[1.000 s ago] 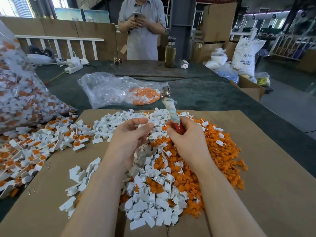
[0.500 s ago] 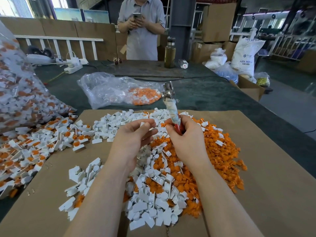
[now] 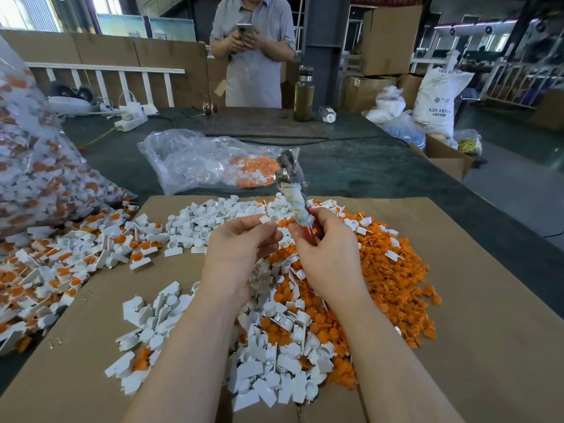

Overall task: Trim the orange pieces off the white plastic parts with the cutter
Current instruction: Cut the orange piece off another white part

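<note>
White plastic part (image 3: 268, 219) pinched in left hand (image 3: 241, 248); right hand (image 3: 326, 254) grips cutter (image 3: 294, 190), blades upturned, likely between cuts—next needs re-aiming.

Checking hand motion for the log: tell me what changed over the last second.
The left hand closed from open fingers to pinching a white part at its fingertips. The right hand kept its grip on the cutter, which tilted slightly. The piles and the bag stayed put.
</note>
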`<state>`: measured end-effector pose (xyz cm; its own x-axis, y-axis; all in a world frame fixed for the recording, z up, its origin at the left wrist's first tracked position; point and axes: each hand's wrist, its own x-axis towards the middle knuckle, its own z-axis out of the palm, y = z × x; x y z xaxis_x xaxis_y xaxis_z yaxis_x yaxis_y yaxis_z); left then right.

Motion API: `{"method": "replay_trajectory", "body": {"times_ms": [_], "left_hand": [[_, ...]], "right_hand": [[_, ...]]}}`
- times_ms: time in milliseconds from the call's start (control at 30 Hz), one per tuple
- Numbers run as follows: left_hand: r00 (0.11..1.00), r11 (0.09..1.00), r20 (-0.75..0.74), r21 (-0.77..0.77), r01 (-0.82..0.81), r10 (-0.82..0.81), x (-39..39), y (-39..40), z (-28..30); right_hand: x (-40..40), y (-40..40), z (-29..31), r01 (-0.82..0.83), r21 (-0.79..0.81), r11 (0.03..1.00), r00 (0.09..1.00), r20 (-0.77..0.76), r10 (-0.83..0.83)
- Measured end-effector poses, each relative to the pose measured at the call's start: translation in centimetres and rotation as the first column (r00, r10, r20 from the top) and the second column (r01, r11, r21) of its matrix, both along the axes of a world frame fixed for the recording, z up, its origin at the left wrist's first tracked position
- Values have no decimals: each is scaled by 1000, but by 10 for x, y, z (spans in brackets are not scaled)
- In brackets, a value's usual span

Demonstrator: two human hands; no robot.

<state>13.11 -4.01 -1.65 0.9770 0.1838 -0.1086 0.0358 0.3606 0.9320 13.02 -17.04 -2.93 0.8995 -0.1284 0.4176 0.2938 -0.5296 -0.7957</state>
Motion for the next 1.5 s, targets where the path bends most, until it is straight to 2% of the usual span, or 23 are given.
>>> {"method": "replay_trajectory", "body": {"times_ms": [300, 600, 967, 1133, 1300, 1500], "left_hand": [[998, 994, 38, 97, -56, 52, -7, -7, 5], [980, 897, 163, 409, -170, 111, -12, -12, 6], [972, 840, 205, 503, -202, 111, -11, -15, 6], [970, 828, 206, 514, -223, 133, -8, -15, 3], [972, 855, 186, 472, -217, 144, -6, -12, 2], [982, 942, 163, 304, -143, 97, -6, -8, 4]], "right_hand": [[-1, 3, -2, 91, -71, 993, 994, 64, -86], [-2, 3, 0, 142, -46, 989, 987, 86, -137], [0, 2, 2, 72, -9, 997, 997, 34, -71], [3, -1, 3, -19, 34, 999, 1000, -10, 19], [2, -1, 4, -79, 103, 992, 996, -33, 82], [-1, -1, 6, -87, 202, 975, 994, -53, 100]]}}
